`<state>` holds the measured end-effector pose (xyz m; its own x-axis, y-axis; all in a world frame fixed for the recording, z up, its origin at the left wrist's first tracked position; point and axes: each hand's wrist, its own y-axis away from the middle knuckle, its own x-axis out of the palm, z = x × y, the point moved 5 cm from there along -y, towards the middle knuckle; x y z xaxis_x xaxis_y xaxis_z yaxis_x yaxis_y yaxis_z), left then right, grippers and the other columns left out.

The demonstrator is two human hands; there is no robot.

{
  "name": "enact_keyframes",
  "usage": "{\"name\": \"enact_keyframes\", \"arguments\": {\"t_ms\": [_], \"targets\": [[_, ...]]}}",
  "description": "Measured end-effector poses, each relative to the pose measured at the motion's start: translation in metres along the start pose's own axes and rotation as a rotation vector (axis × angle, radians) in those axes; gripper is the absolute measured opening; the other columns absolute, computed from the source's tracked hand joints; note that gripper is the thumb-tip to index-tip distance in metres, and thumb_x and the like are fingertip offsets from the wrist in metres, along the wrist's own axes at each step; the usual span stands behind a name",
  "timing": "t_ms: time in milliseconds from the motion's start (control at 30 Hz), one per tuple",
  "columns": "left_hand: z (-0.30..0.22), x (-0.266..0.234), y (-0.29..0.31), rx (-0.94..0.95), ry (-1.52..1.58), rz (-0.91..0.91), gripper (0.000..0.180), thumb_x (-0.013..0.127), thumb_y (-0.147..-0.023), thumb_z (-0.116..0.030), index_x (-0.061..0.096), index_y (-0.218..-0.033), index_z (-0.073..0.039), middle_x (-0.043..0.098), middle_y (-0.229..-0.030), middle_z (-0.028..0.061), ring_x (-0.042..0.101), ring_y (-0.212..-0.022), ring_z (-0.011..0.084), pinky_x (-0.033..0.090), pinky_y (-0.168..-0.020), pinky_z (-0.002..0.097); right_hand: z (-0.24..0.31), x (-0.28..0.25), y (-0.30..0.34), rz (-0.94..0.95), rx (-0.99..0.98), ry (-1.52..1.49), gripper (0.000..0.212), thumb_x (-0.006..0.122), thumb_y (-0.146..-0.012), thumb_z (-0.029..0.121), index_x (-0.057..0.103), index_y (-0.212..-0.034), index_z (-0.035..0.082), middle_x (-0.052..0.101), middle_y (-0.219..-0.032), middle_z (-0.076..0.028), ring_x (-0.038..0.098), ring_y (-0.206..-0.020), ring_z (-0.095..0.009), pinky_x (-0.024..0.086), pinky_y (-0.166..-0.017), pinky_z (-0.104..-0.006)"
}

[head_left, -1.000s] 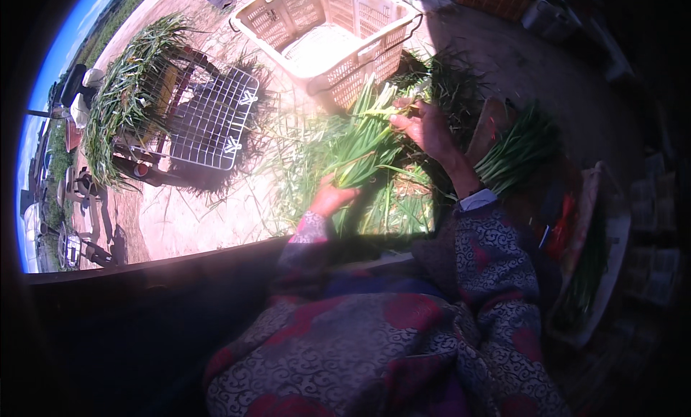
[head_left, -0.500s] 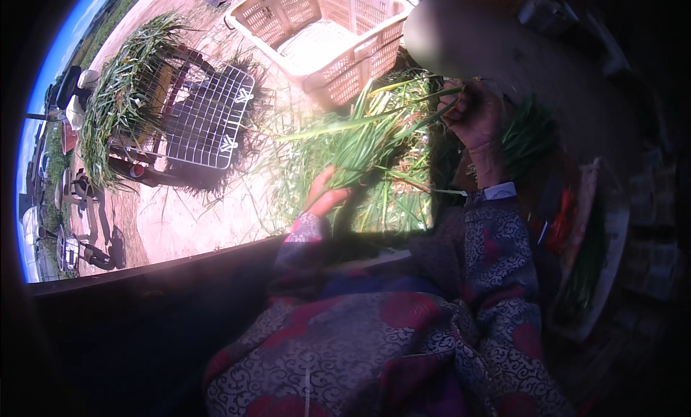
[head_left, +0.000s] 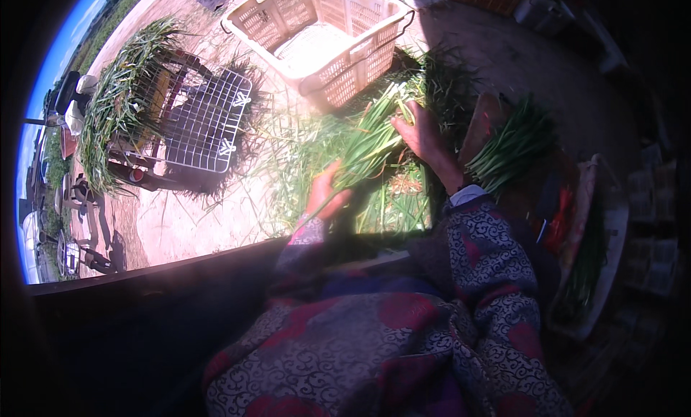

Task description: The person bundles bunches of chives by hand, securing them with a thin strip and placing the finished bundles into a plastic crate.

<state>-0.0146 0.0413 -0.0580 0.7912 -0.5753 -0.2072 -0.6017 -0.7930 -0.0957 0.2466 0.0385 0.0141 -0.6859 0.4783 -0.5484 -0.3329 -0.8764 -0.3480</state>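
Observation:
My left hand (head_left: 327,192) is closed around the leafy lower part of a bunch of chives (head_left: 367,143), long green leaves with paler stalk ends. The bunch slants up and to the right. At its upper end, my right hand (head_left: 425,138) pinches some of the stalks between thumb and fingers. Loose green and yellowed leaves (head_left: 392,208) lie in sunlight below and around both hands. To the right of my right forearm rests a darker green pile of chives (head_left: 515,147), in shade.
A pale slatted plastic crate (head_left: 338,82) stands just beyond the bunch. At the left is a vehicle's wire rack (head_left: 209,118), beside a heap of drooping leaves (head_left: 129,93). A white tray (head_left: 608,251) with greens stands at the right, near something red (head_left: 558,223).
My right hand has come left and slightly down from beside the bunch, where it held a few leaves apart, onto the stalk ends. The blurred round shape beside the crate has gone.

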Motion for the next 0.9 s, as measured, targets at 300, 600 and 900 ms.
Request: {"name": "enact_keyframes", "arguments": {"t_ms": [300,600,900], "targets": [[0.018,-0.016,0.008,0.01,-0.357,-0.246,0.064,0.065,-0.072,0.005,0.055,-0.134,-0.005,0.068,-0.12,0.016,0.066,-0.111,0.0221,0.049,-0.095,0.0312,-0.017,-0.024,-0.001,0.303,0.623,-1.093,0.011,0.065,-0.088,0.013,0.066,-0.097,0.007,0.062,-0.072,0.002,0.042,-0.047,-0.003,0.031,-0.042,-0.021],[-0.013,-0.008,0.01,0.078,-0.682,-0.231,0.082,0.073,-0.062,0.001,0.053,-0.139,-0.019,0.064,-0.099,0.0118,0.066,-0.081,0.0338,0.053,-0.07,0.0397,0.028,-0.014,0.002,0.231,0.415,-0.521,0.027,0.068,-0.089,0.016,0.064,-0.113,0.004,0.066,-0.08,0.001,0.046,-0.05,-0.004,0.035,-0.044,-0.0226],[-0.03,0.017,0.008,0.146,-0.968,-0.167,0.092,0.077,-0.056,-0.002,0.049,-0.142,-0.021,0.054,-0.089,0.009,0.061,-0.077,0.0318,0.052,-0.065,0.0435,0.006,0.032,0.037,0.283,0.636,-0.7,0.015,0.07,-0.086,0.016,0.068,-0.091,0.002,0.064,-0.072,-0.001,0.047,-0.05,-0.005,0.032,-0.041,-0.0231]]}}
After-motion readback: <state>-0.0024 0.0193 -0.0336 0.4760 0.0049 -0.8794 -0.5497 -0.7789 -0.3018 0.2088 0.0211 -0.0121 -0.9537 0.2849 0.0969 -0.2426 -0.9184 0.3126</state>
